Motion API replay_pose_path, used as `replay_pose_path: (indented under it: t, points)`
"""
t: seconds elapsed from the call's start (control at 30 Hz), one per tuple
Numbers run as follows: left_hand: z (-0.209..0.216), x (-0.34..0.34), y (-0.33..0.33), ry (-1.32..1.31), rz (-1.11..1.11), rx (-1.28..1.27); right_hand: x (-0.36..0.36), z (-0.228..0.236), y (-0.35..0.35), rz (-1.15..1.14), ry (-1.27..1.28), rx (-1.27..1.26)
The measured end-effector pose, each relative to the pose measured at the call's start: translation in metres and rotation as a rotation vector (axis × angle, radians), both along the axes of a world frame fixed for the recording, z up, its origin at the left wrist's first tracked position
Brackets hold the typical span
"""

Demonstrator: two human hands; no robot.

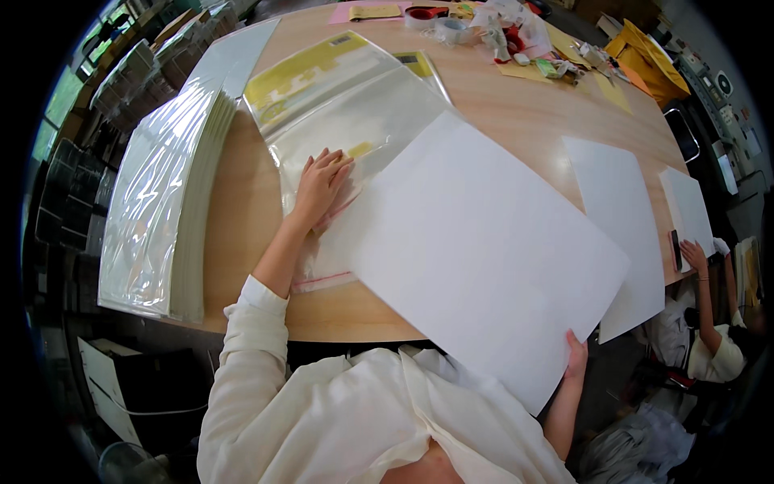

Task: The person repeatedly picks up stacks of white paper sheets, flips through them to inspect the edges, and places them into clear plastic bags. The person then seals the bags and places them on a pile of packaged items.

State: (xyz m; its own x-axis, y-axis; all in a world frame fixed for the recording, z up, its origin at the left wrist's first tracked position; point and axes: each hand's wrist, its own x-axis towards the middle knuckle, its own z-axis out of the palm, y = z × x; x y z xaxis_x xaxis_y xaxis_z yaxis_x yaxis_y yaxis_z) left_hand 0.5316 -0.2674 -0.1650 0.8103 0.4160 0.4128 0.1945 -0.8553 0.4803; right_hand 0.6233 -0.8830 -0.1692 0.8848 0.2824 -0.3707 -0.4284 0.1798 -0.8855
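Note:
My left hand (pixel 324 184) lies on a clear plastic bag (pixel 355 105) with a yellow printed band at its far end. Its fingers are stretched out over the plastic, near the bag's pink-edged opening. My right hand (pixel 575 355) grips the near right edge of a large white sheet (pixel 492 258), thumb on top and the other fingers mostly hidden beneath. The sheet slants across the table's front edge toward my body. Its far left side overlaps the plastic bag, and I cannot tell whether it sits inside or only on top.
A tall stack of plastic-wrapped sheets (pixel 161 210) stands at the left. More white sheets (pixel 617 218) lie at the right. Tape rolls (pixel 453 31) and small clutter sit at the back. At the far right, another person's hand (pixel 693 255) rests by a dark object (pixel 676 248).

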Motion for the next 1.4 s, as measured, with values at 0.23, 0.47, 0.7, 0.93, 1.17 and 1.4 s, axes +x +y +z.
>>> replay_pose_path:
  t: [0.23,0.47,0.7,0.93,1.17,1.4]
  points:
    - [0.002,-0.003,-0.004,0.022,0.019,0.04,-0.021,-0.003,0.017,-0.004,0.068,0.097]
    - [0.008,-0.044,-0.001,-0.027,0.265,-0.152,-0.022,-0.007,0.008,0.02,0.098,0.09]
    - [0.016,-0.08,-0.012,0.095,0.236,-0.087,-0.006,-0.003,-0.001,0.044,0.19,0.099]
    - [0.008,-0.08,-0.014,0.04,0.21,-0.058,0.004,-0.01,-0.015,0.052,0.277,0.173]
    - [0.013,-0.08,-0.02,-0.005,0.223,0.057,-0.017,0.014,0.017,0.076,0.236,0.188]
    - [0.019,-0.077,-0.028,0.013,0.337,-0.157,-0.021,0.018,0.023,0.027,0.201,0.171]
